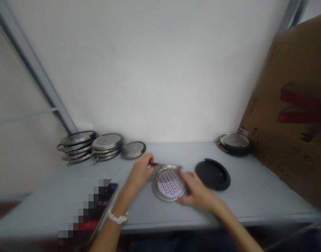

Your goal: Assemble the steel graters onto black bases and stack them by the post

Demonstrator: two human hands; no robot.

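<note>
Near the table's front a round metal disc [171, 183] lies flat, like a grater plate, with rows of slots and a pinkish-lilac face. My right hand [195, 190] grips its right edge, thumb low and fingers at the upper side. My left hand [144, 166] pinches the left end of a thin, shiny round piece [167, 165], seen nearly edge-on just above the disc's far rim. Whether that piece touches the disc I cannot tell. Right of my right hand lies a black round tray-like base [213, 174] with a raised rim.
Stacks of slotted metal discs [77, 147] [107, 145] stand at the back left, beside a single disc [134, 149]. More discs [234, 142] lie at the back right, near a large cardboard box [288, 122]. A partly pixelated phone [105, 206] is at the left front.
</note>
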